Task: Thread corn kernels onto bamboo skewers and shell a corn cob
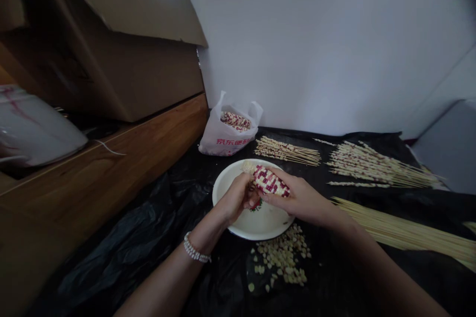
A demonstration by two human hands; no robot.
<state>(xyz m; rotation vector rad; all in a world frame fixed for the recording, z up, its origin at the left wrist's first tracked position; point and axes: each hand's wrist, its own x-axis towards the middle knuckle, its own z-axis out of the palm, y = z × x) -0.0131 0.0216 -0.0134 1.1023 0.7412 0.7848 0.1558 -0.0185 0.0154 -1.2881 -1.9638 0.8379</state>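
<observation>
Red 京东便利 lettering [233, 142] on plastic bag [212, 133] holding corn [235, 120]

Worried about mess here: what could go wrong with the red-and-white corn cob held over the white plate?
Loose pale corn kernels already lie on the black plastic sheet beside the round white plate, so more may miss it. The left hand and right hand hold the red-and-white corn cob above it. The right forearm could also disturb the thin bamboo skewers.

Maize cob [269, 182] partly covered by left hand [235, 198] and right hand [297, 199]; underside not visible. Second cob [235, 121] partly hidden inside white plastic bag [227, 142]. Bare skewers [409, 230] cut off by right edge of view.
</observation>
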